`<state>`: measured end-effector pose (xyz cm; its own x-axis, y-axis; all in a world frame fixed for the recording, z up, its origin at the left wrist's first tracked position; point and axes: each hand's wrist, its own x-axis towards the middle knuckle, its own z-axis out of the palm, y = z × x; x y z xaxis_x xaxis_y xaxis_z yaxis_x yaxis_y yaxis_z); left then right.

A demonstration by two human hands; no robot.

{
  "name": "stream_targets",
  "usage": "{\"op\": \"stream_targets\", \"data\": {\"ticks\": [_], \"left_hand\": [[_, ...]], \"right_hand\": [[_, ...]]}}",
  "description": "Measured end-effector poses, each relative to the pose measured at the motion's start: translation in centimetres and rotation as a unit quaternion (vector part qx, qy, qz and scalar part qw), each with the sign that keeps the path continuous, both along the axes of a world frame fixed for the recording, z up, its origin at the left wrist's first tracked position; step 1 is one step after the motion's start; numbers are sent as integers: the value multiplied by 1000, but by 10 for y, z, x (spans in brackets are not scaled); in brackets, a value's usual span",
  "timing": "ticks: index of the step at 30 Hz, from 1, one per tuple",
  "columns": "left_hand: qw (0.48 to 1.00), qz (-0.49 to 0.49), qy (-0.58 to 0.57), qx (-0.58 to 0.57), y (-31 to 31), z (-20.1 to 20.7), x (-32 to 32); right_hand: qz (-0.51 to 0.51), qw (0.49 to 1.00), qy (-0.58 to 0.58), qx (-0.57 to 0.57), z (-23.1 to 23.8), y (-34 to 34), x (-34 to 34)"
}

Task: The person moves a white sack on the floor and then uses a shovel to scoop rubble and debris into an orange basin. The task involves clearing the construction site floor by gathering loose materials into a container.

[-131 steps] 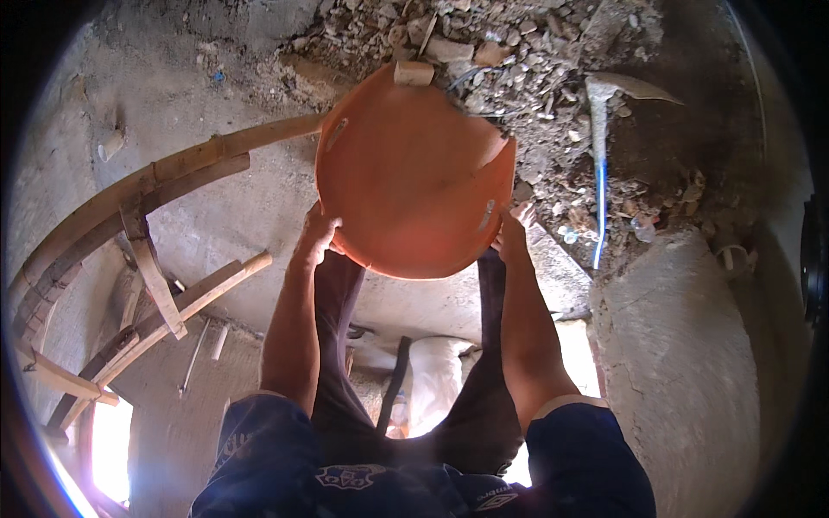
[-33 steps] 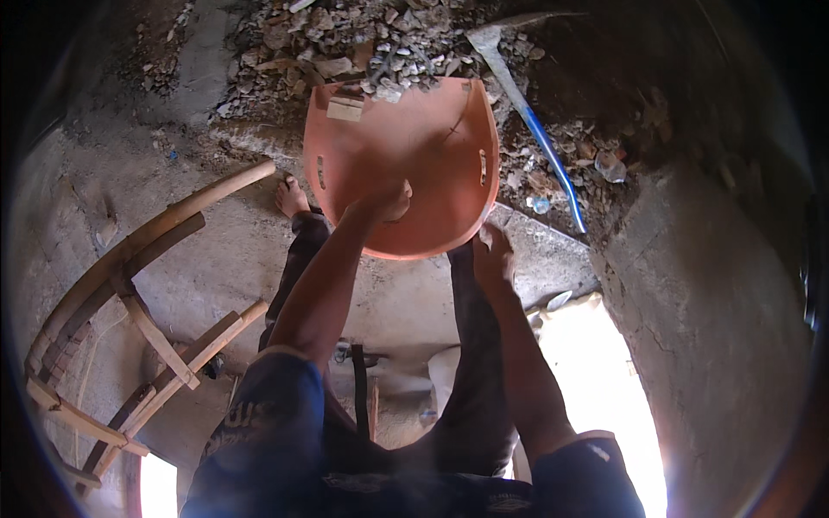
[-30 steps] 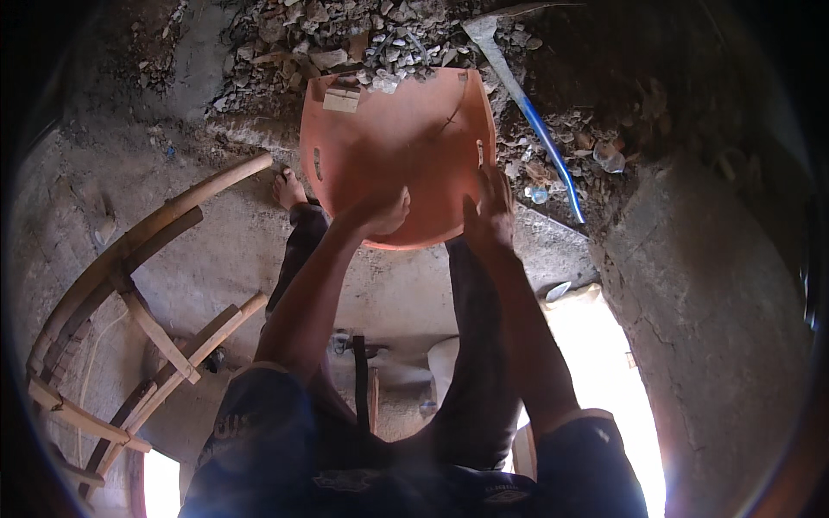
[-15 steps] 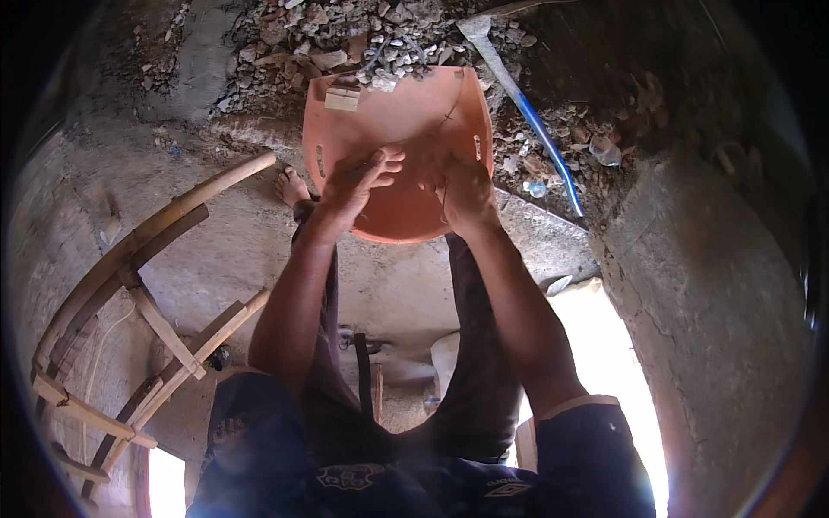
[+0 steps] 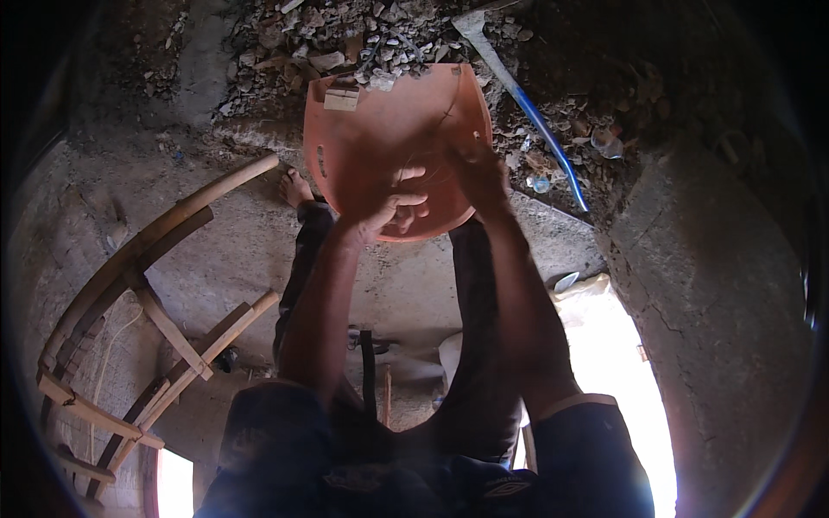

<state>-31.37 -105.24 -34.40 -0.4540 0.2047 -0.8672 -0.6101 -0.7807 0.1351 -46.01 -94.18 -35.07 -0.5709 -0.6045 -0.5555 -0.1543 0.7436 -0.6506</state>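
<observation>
Orange shows beneath the fingers on my feed. The left hand [image 5: 389, 212] is loose, its fingers parted and half curled, gripping nothing that I can see; the right hand [image 5: 480, 180] is dark and blurred, so I cannot tell whether it pinches anything. Half a second ago the left was farther out to its side; it has come nearer the body and across toward the right, which has edged outward. A few seconds back I saw both grasp the rim. Now the tub [image 5: 389, 121] is down directly under them, its far lip meeting the rubble [image 5: 380, 43] ahead of the fingertips, so I judge that it needs no lifting grip and that the handwork has shifted over its inside. Beyond the left fingers, at the tub's far left corner, I see a pale block [image 5: 341, 99]. Right of the right fingers, the blue-handled pick [image 5: 537, 121] slants across debris, a clear cup [image 5: 607, 144] past it. Left of the left fingers is a bare foot [image 5: 296, 187], and farther out, a wooden frame [image 5: 173, 331].
</observation>
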Motion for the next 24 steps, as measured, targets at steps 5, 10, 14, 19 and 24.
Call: {"op": "stream_targets", "data": {"ticks": [5, 10, 14, 19, 24], "left_hand": [[961, -266, 48, -56, -18, -4, 5], [961, -264, 84, 13, -25, 0, -5], [988, -141, 64, -26, -26, 3, -6], [996, 40, 3, -78, -7, -22, -6], [918, -20, -53, -393, 32, -55, 3]], "right_hand": [[341, 927, 95, -126, 36, 3, -15], [412, 904, -112, 8, 38, 3, -3], [327, 943, -52, -33, 22, 18, 11], [20, 970, -239, 47, -32, 40, 55], [-83, 965, -249, 17, 2, 23, 98]]}}
